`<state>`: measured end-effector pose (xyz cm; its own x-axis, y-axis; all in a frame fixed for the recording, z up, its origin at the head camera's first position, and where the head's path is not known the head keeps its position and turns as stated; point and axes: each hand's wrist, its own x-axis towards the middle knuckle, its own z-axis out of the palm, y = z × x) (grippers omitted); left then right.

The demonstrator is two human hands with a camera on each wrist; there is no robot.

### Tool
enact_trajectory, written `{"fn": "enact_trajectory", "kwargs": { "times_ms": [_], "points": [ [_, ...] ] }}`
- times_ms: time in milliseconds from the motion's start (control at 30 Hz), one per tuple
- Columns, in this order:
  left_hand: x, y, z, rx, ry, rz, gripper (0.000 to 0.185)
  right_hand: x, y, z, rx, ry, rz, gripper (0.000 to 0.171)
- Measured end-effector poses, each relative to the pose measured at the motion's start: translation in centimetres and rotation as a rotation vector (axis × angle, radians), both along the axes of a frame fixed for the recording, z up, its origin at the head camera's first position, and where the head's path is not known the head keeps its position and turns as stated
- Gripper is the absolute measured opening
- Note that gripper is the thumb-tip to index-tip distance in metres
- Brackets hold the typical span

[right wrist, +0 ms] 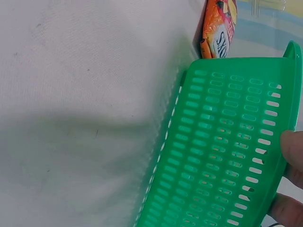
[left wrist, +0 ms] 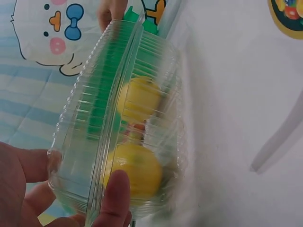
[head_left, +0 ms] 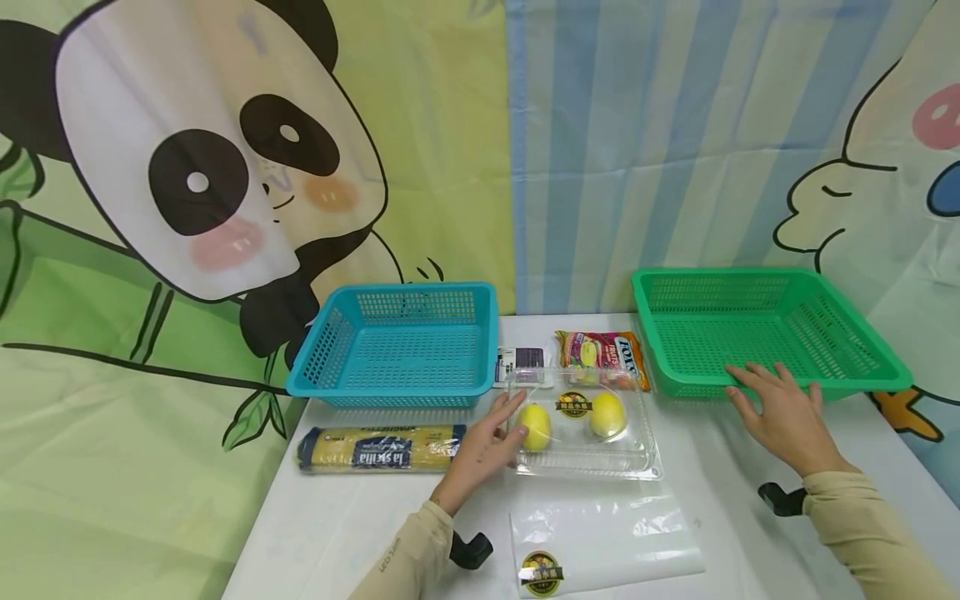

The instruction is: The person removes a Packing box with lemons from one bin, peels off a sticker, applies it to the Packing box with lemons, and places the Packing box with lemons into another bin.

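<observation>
My left hand [head_left: 483, 454] grips the left end of a clear plastic clamshell box [head_left: 573, 462]. Through its walls show two yellow lemons [head_left: 608, 415], and a black-and-gold label lies between them in the head view. The left wrist view has my thumb [left wrist: 116, 198] on the near side of the box, with fingers at its edge. Over on the right, my right hand [head_left: 787, 425] holds the front rim of a green plastic basket [head_left: 772, 333]. Its thumb [right wrist: 294, 149] is at the rim in the right wrist view; part of the hand is outside that frame.
A blue basket [head_left: 420, 358] stands at the back left, with a spaghetti pack [head_left: 382, 450] before it. Behind the box lie a Fox's candy bag [head_left: 600, 354] and a purple-white packet [head_left: 519, 362]. A labelled clear plastic bag [head_left: 607, 537] lies in front.
</observation>
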<state>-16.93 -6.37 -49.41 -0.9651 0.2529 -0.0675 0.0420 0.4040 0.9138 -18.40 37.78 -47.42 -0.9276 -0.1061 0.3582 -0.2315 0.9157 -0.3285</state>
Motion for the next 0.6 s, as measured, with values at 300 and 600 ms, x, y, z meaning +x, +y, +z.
{"fn": "enact_trajectory", "kwargs": {
  "times_ms": [300,600],
  "points": [
    [-0.36,-0.36,0.18,0.118,-0.056,0.012,0.061,0.10,-0.01,-0.48,-0.028,0.029,-0.005,0.038],
    [-0.03,-0.56,0.34,0.193,-0.097,0.050,0.063,-0.05,-0.02,-0.62,-0.039,0.048,0.007,0.036]
  ]
}}
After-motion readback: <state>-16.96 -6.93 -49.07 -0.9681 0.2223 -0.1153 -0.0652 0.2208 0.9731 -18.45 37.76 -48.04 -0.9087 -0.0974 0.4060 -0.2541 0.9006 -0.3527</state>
